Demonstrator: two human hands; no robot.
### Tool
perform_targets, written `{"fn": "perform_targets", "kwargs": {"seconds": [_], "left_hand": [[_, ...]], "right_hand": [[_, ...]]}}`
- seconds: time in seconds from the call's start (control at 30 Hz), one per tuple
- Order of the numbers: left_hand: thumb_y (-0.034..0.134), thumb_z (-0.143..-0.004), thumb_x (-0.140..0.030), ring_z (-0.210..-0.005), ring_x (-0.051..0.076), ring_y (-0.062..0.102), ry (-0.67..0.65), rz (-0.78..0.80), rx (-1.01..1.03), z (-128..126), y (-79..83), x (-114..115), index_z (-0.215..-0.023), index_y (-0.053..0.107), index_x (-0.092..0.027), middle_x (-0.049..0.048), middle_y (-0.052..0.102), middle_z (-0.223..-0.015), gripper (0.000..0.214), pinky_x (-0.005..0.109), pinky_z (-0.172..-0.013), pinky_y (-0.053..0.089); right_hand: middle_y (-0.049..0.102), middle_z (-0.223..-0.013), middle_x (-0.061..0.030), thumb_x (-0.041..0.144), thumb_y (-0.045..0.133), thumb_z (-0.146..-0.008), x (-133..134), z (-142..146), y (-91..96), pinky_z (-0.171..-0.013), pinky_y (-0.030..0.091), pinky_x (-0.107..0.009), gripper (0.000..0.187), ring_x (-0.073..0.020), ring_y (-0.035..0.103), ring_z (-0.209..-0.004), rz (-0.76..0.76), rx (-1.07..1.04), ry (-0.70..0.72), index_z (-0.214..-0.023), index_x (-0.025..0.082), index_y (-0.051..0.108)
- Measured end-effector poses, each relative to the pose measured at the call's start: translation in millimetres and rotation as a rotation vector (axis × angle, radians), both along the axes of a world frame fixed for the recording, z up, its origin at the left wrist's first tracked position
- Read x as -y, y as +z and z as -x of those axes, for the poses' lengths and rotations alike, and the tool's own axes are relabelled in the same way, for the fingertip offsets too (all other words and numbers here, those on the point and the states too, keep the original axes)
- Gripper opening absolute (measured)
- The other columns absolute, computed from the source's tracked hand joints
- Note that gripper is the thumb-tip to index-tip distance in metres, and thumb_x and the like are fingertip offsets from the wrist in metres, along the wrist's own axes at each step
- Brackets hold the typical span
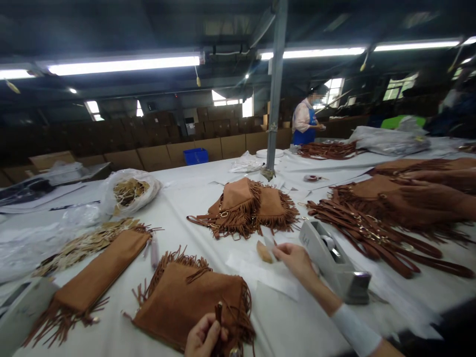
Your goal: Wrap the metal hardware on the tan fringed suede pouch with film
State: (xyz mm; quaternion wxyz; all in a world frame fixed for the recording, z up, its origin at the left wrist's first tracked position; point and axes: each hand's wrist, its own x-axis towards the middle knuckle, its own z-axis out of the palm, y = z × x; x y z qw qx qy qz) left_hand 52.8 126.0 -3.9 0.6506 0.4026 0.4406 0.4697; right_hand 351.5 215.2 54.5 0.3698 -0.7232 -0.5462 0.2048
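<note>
A brown suede fringed bag lies on the white-covered table in front of me. At its lower right edge, my left hand pinches a narrow brown leather strip between thumb and fingers. Farther forward, my right hand holds a small whitish slip at its fingertips; its exact kind is unclear. Just left of those fingertips sits a small tan block. White paper sheets lie beneath and around it. A grey tape dispenser stands right beside my right wrist.
More fringed bags are piled at centre; another bag lies left. Brown straps with metal clasps spread out at right. A co-worker's hand rests over bags there. A metal post rises behind; a person stands farther back.
</note>
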Motion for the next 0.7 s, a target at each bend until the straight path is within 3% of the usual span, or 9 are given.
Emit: {"fn": "perform_targets", "kwargs": {"seconds": [0.17,0.27,0.4,0.53,0.6,0.7], "left_hand": [[0.071,-0.070,-0.051,-0.061,0.011,0.055,-0.129,-0.036,0.044,-2.9,18.1,6.4,-0.076,0.065,-0.013,0.0018,0.063,-0.069,0.039,0.021,-0.060,0.043],[0.071,-0.072,-0.049,-0.058,0.010,0.056,-0.178,-0.030,0.100,-3.4,25.6,11.0,-0.073,0.062,-0.013,0.0019,0.063,-0.069,0.037,0.022,-0.059,0.044],[0.070,-0.074,-0.046,-0.051,0.009,0.053,-0.182,-0.032,0.174,-2.8,28.0,15.4,-0.076,0.060,-0.014,0.0008,0.063,-0.061,0.034,0.020,-0.053,0.040],[0.073,-0.071,-0.046,-0.048,0.008,0.050,-0.057,-0.044,0.208,-4.3,24.4,18.6,-0.075,0.060,-0.013,-0.0010,0.060,-0.057,0.035,0.020,-0.053,0.038],[0.073,-0.071,-0.046,-0.049,0.007,0.048,-0.022,-0.054,0.193,-4.9,23.5,20.1,-0.076,0.061,-0.012,-0.0015,0.060,-0.056,0.037,0.020,-0.053,0.037],[0.071,-0.071,-0.049,-0.052,0.009,0.050,-0.077,-0.088,0.134,-4.7,25.7,21.9,-0.077,0.063,-0.012,-0.0009,0.060,-0.058,0.038,0.022,-0.057,0.038]], "right_hand": [[0.066,-0.064,-0.0003,0.033,0.071,-0.062,52.6,77.9,-5.4,-0.057,0.043,-0.023,0.023,-0.0150,0.059,-0.060,0.075,-0.576,0.278,-0.075,0.016,0.063],[0.066,-0.068,-0.0005,0.029,0.076,-0.057,78.8,111.3,-8.3,-0.057,0.043,-0.023,0.029,-0.0141,0.059,-0.061,0.146,-0.748,0.382,-0.078,0.016,0.061],[0.059,-0.058,0.0031,0.031,0.078,-0.057,98.6,132.5,-15.2,-0.048,0.036,-0.020,0.032,-0.0103,0.051,-0.051,0.229,-0.726,0.424,-0.078,0.016,0.060],[0.053,-0.052,0.0061,0.025,0.076,-0.058,107.0,134.4,-16.0,-0.045,0.030,-0.019,0.026,-0.0079,0.044,-0.047,0.223,-0.568,0.399,-0.079,0.015,0.065],[0.056,-0.054,0.0042,0.027,0.075,-0.059,107.9,130.6,-10.8,-0.047,0.031,-0.019,0.030,-0.0091,0.045,-0.050,0.252,-0.567,0.459,-0.085,0.014,0.069],[0.064,-0.064,-0.0018,0.038,0.070,-0.067,106.2,123.8,0.5,-0.052,0.036,-0.021,0.032,-0.0125,0.051,-0.056,0.303,-0.632,0.636,-0.086,0.012,0.072]]}}
